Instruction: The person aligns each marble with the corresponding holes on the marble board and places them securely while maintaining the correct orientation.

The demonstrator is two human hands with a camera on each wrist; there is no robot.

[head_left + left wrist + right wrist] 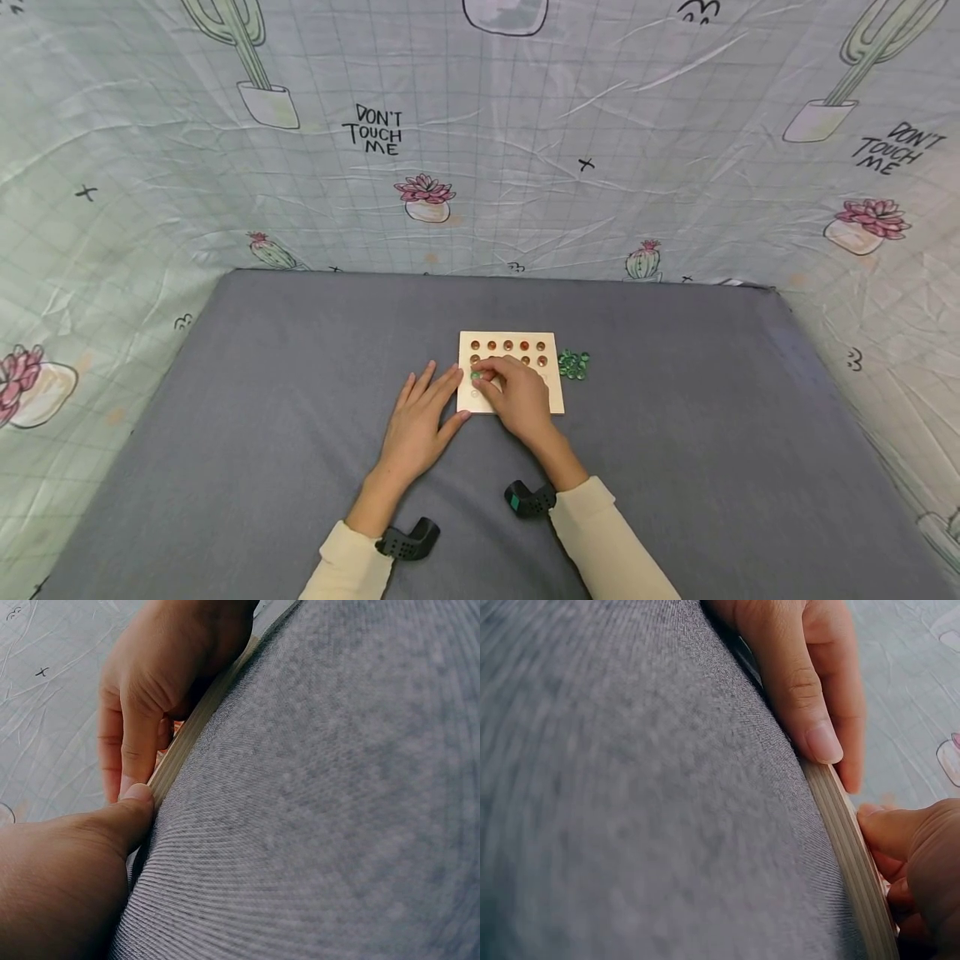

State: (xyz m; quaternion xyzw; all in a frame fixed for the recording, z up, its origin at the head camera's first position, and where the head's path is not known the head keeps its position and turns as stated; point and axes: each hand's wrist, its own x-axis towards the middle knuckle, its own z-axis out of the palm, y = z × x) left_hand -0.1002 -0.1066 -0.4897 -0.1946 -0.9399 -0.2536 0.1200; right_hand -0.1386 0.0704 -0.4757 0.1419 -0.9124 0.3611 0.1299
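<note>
Spread left fingers [447, 386] touch a board [556, 397] while right fingers [497, 364] pinch a green piece [476, 375].

Tons of room on the grey cloth [247, 417] either side, and the wooden board [557, 397] is reachable from its far edge. Otherwise cramped tho: right hand [519, 398] over the middle, left hand [418, 425] at the left edge, green beads [573, 365] crowding the right.
</note>
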